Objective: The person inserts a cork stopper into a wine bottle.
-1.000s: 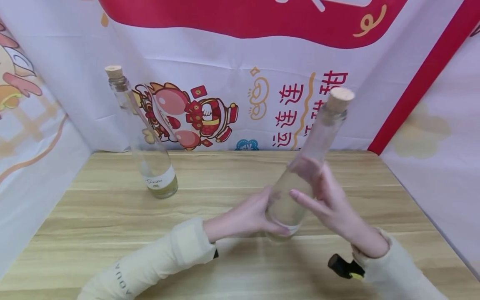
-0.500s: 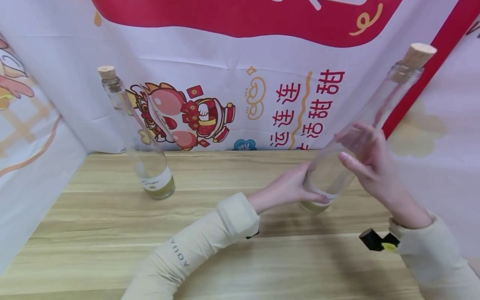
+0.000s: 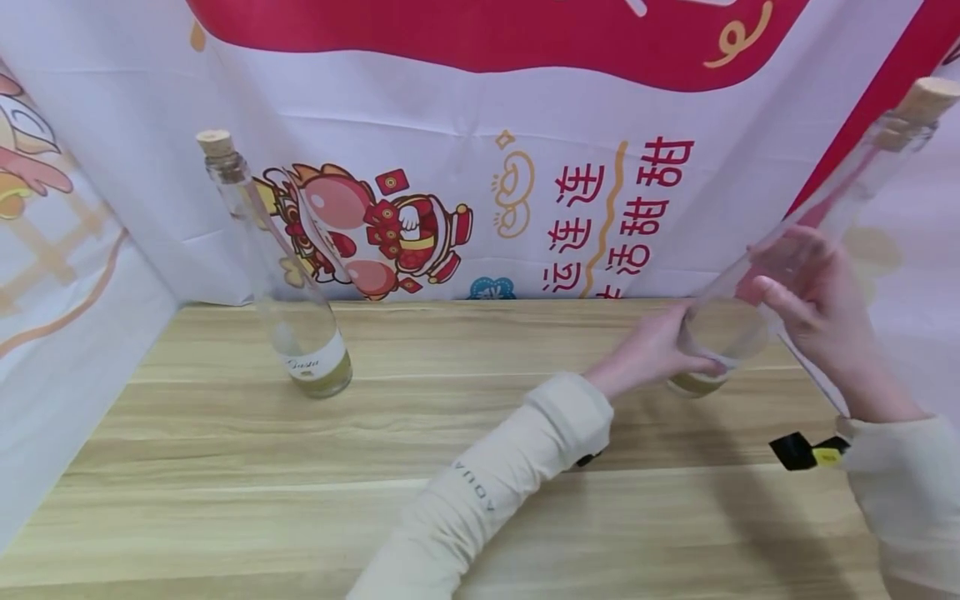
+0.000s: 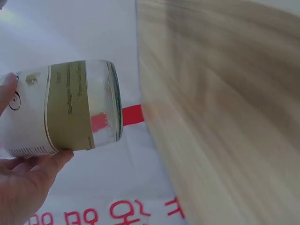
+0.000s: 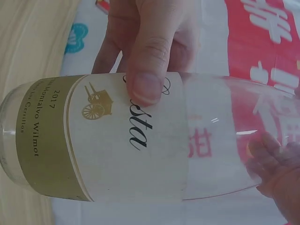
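A clear glass wine bottle (image 3: 731, 329) with a cork stopper (image 3: 930, 98) leans to the right in both my hands. My left hand (image 3: 652, 346) grips it low down, its thumb across the white-and-gold label (image 5: 159, 126). Higher on the body, my right hand (image 3: 828, 321) holds the glass, thumb in front and fingers behind. The left wrist view shows the bottle's base (image 4: 112, 101) raised off the table. A second corked bottle (image 3: 300, 321) of the same kind stands upright at the left, apart from both hands.
Wood-grain tabletop (image 3: 300, 500) spreads under the hands. At its back hangs a white cloth (image 3: 450, 108) with red print and cartoon figures. Pale cloth walls (image 3: 67, 275) close off the left and right sides. A black device (image 3: 798, 450) sits at the right wrist.
Both hands have carried the bottle to the right and farther back, and it leans more to the right. The standing bottle keeps its place on the table.
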The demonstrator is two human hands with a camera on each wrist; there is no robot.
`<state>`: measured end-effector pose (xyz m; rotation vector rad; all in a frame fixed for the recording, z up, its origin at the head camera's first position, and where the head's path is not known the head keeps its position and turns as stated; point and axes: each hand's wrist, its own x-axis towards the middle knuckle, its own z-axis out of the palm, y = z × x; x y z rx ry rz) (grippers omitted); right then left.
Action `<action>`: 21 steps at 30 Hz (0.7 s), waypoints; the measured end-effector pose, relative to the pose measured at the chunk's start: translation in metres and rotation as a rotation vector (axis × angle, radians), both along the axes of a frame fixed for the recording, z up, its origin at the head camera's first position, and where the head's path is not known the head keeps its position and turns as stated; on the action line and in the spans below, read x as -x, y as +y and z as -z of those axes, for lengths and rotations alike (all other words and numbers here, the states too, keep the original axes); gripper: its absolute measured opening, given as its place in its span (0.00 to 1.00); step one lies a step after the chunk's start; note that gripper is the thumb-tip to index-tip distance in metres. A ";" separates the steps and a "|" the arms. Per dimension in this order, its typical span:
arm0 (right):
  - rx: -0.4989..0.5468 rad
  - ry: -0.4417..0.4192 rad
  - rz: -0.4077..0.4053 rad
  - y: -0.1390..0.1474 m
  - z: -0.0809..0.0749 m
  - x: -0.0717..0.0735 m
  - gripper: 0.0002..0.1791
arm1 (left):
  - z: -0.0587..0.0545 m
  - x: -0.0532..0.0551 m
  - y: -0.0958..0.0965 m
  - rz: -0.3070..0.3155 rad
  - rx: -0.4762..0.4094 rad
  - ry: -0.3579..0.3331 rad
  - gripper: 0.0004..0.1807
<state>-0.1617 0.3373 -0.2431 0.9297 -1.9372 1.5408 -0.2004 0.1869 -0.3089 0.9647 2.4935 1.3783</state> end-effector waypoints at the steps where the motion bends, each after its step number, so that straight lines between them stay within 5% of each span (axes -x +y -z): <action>1: -0.018 -0.009 0.055 0.004 0.001 0.000 0.26 | 0.002 0.000 0.005 -0.013 0.000 0.006 0.40; 6: -0.081 -0.086 0.239 0.019 0.007 0.001 0.28 | 0.014 -0.001 0.023 -0.088 0.008 0.059 0.38; 10: -0.054 -0.154 0.261 0.027 0.014 0.006 0.28 | 0.024 -0.003 0.035 -0.134 0.013 0.071 0.33; 16: -0.015 -0.185 0.252 0.037 0.029 0.011 0.28 | 0.036 -0.009 0.046 -0.164 0.014 0.017 0.31; 21: 0.080 -0.242 0.163 0.042 0.040 0.012 0.28 | 0.044 -0.011 0.048 -0.170 0.021 0.024 0.29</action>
